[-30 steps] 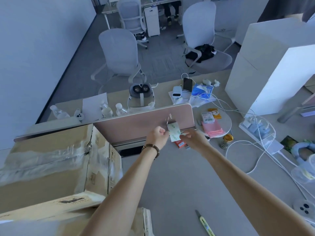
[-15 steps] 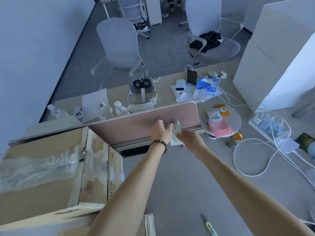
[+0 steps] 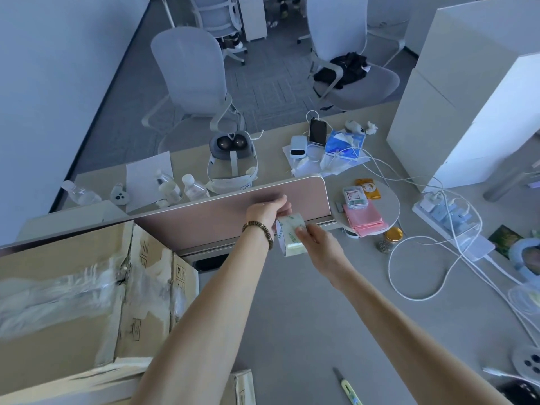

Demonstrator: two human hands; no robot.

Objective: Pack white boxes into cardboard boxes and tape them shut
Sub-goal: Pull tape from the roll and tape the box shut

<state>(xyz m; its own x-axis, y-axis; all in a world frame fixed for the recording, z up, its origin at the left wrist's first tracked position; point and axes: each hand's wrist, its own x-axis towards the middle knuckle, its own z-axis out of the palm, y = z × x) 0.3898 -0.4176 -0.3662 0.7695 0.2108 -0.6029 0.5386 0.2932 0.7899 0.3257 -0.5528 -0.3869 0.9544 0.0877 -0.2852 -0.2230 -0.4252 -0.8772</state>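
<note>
Tape (image 3: 290,236) is now off the pink divider (image 3: 233,217) and in both your hands at the middle of the frame; a second ago it hung as a flat slip near the divider's top edge, pinched between your fingertips, and now it shows as a clear roll turned edge-on, lower and nearer you.

At the left of the frame the cardboard box (image 3: 73,302) lies with wrinkled clear tape already across its top, and its seam looks torn near the middle, so my guess is that you fetched the roll to go over it again or to close another carton. No white boxes for packing are plainly told apart here.

Your left hand (image 3: 267,210), beaded bracelet (image 3: 260,230) at the wrist, has its fingers curled over the roll's upper rim. Your right hand (image 3: 317,242) pinches the near side, thumb and fingers closed on the film, perhaps hunting for the loose end; I cannot tell whether any has peeled.

At lower right of centre the knife (image 3: 347,387) lies on the desk (image 3: 292,317), well apart from both hands. You will likely want it once a strip is drawn.
</note>
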